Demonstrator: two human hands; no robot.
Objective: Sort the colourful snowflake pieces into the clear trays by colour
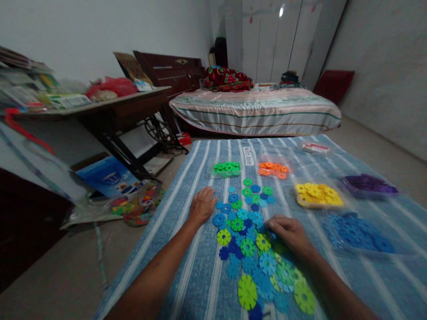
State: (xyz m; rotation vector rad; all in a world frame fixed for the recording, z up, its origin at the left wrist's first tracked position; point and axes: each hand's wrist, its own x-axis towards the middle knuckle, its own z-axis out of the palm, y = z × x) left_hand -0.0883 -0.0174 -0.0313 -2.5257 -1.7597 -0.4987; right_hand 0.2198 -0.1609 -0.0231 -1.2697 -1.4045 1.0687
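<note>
A loose spread of green, light-blue and dark-blue plastic snowflake discs [247, 247] covers the middle of the striped cloth [196, 275]. My left hand [202, 206] rests palm down at the pile's left edge, fingers stretched out and holding nothing. On the pile's right side, my right hand [288, 232] has thumb and forefinger pinched at a blue snowflake disc [262, 228], which is partly hidden by the fingertips. Clear tubs beyond the pile hold sorted discs: green ones [227, 168], orange ones [273, 169], yellow ones [316, 194], purple ones [368, 183] and blue ones [360, 232].
A clear container with a red-and-white label [315, 147] lies at the far right of the table. Farther back stands a bed [256, 111] with a red floral bundle [227, 79]. A cluttered sewing-machine table [156, 92] is on the left, with bags [140, 204] on the floor.
</note>
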